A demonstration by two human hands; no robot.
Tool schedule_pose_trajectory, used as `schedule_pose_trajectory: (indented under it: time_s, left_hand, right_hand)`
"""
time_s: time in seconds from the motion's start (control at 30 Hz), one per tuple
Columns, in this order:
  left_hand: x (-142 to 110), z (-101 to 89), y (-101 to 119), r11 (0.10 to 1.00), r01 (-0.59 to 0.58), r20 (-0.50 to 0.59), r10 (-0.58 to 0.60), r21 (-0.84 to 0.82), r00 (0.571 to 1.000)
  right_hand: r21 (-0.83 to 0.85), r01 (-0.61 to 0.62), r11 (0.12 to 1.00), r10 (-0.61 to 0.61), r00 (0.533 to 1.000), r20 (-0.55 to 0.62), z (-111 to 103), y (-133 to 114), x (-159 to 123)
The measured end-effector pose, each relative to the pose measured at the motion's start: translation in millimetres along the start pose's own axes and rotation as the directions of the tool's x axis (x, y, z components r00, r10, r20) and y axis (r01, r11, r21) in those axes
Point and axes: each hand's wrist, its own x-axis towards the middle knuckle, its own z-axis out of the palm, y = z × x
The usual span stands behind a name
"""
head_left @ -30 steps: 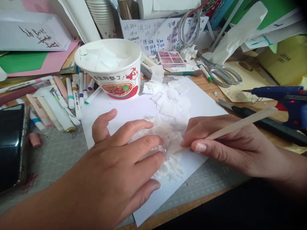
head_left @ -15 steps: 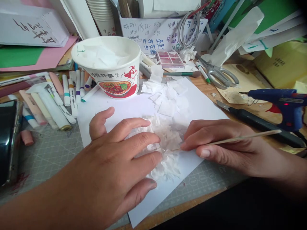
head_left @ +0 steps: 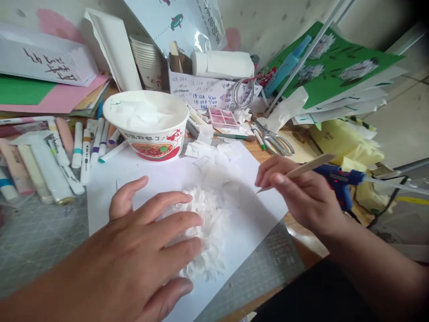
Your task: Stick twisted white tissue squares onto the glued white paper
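Observation:
On a white paper sheet lies a round, ruffled cluster of white tissue pieces. My left hand rests over the cluster's left side with its fingers spread, the fingertips against the tissue. Part of the cluster is hidden beneath those fingers. My right hand is raised to the right, over the sheet's right edge, gripping a thin wooden stick between thumb and fingers. The stick's narrow tip points down and left, apart from the cluster. Loose tissue squares lie just behind the cluster.
A paper bowl with white tissue in it stands behind the sheet. Markers crowd the left. At the right are scissors and a blue glue gun with a lit red light. A green cutting mat lies underneath.
My right hand has lifted the stick away from the cluster, up and right, and the stick is turned more upright. My left hand stays on the tissue. The view has tilted upward.

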Motion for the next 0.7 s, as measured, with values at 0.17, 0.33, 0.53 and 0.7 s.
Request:
schedule_pose_trajectory:
  time_s: [0.17, 0.33, 0.53, 0.7]
  left_hand:
    - [-1, 0.9, -2, 0.999, -0.048, 0.001, 0.048, 0.019, 0.999]
    - [-1, -0.5, -2, 1.0, -0.025, 0.029, 0.025, 0.007, 0.999]
    - [0, -5.9, -8, 0.989, -0.142, 0.095, 0.138, 0.036, 0.986]
    - [-2, -3.0, -3, 0.999, -0.046, 0.058, 0.045, 0.015, 0.997]
  right_hand:
    - [-0.429, 0.072, 0.9, 0.119, 0.909, 0.401, 4, 2, 2]
    - [-0.511, 0.147, 0.847, 0.053, 0.933, 0.356, 18, 7, -2]
    - [-0.513, 0.098, 0.852, 0.013, 0.978, 0.209, 25, 18, -3]
    - [-0.394, 0.085, 0.915, 0.02, 0.967, 0.255, 15, 11, 1]
